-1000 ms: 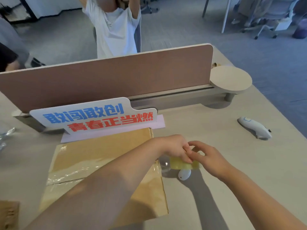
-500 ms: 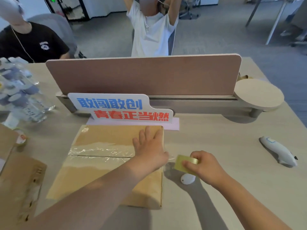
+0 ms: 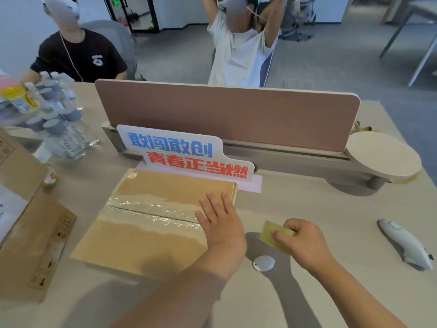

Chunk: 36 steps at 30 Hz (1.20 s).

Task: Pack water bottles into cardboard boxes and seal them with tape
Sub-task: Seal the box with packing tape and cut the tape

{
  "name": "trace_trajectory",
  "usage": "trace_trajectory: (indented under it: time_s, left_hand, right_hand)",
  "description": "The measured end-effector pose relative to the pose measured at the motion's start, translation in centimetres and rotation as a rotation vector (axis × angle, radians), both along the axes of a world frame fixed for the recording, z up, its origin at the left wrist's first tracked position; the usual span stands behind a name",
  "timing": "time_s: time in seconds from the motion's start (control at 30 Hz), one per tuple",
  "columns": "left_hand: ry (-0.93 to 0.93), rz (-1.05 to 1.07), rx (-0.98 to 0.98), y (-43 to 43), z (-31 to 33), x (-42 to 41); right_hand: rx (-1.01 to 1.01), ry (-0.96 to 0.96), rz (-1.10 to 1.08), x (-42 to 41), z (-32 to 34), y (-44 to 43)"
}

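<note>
A closed cardboard box (image 3: pixel 142 237) lies flat on the desk, with a strip of clear tape (image 3: pixel 151 209) along its centre seam. My left hand (image 3: pixel 220 223) presses flat on the box's right end, fingers straight over the tape's end. Just right of the box, my right hand (image 3: pixel 300 242) grips a yellowish tape roll (image 3: pixel 272 235) a little above the desk. A shrink-wrapped pack of water bottles (image 3: pixel 54 119) stands at the far left.
A white box cutter (image 3: pixel 404 242) lies at the right. A small white round disc (image 3: pixel 263 263) sits under the roll. Another cardboard box (image 3: pixel 26 233) is at the left edge. A slogan sign (image 3: pixel 184 155) and pink divider (image 3: pixel 227 114) stand behind. Two people are beyond the divider.
My left hand left the tape roll and went flat onto the box's right end. The right hand kept the roll, drawing slightly right. The view swung left, revealing the bottles.
</note>
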<state>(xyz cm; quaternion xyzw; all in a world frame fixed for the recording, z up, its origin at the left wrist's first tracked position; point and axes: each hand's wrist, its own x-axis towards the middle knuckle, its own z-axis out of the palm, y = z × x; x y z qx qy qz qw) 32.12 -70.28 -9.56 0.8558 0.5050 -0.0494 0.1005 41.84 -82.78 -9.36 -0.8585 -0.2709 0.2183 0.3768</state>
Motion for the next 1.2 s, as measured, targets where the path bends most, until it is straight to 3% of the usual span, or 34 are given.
trace_trajectory:
  time_s: [0.07, 0.1, 0.17, 0.3, 0.43, 0.5, 0.7, 0.93, 1.07, 1.2]
  left_hand:
    - [-0.102, -0.068, 0.154, 0.0, 0.0, 0.3]
    - [-0.154, -0.179, 0.120, 0.2, 0.0, 0.3]
    - [-0.272, -0.313, -0.133, 0.6, 0.6, 0.1]
    - [-0.518, -0.082, -0.412, 2.3, 4.0, 0.9]
    - [-0.689, 0.125, -1.047, 2.9, 7.3, 2.1]
    - [-0.710, 0.088, -1.107, 3.2, 8.2, 2.3]
    - [-0.735, 0.043, -1.024, 5.0, 9.0, 2.7]
    - [-0.633, -0.106, -0.852, 7.4, 8.8, 3.8]
    - [-0.457, -0.280, -0.555, 9.8, 9.7, 5.9]
    - [-0.351, -0.486, -0.251, 14.2, 14.1, 9.6]
  right_hand:
    - [0.079, 0.035, -0.006, 0.3, 1.1, 0.2]
    - [0.121, 0.052, -0.002, 0.4, 1.8, 0.2]
    - [0.197, 0.070, 0.005, 0.5, 3.1, 0.3]
    - [0.271, 0.052, -0.012, 0.9, 5.3, 0.8]
    - [0.283, 0.003, 0.010, 1.3, 6.7, 1.6]
    - [0.268, -0.041, 0.017, 1.5, 7.2, 2.1]
    - [0.234, -0.097, -0.001, 1.7, 7.5, 3.2]
    - [0.231, -0.041, -0.105, 1.4, 7.3, 5.3]
    - [0.258, 0.081, -0.203, 1.6, 8.1, 7.5]
    - [0.092, 0.258, -0.250, 2.5, 9.8, 10.6]
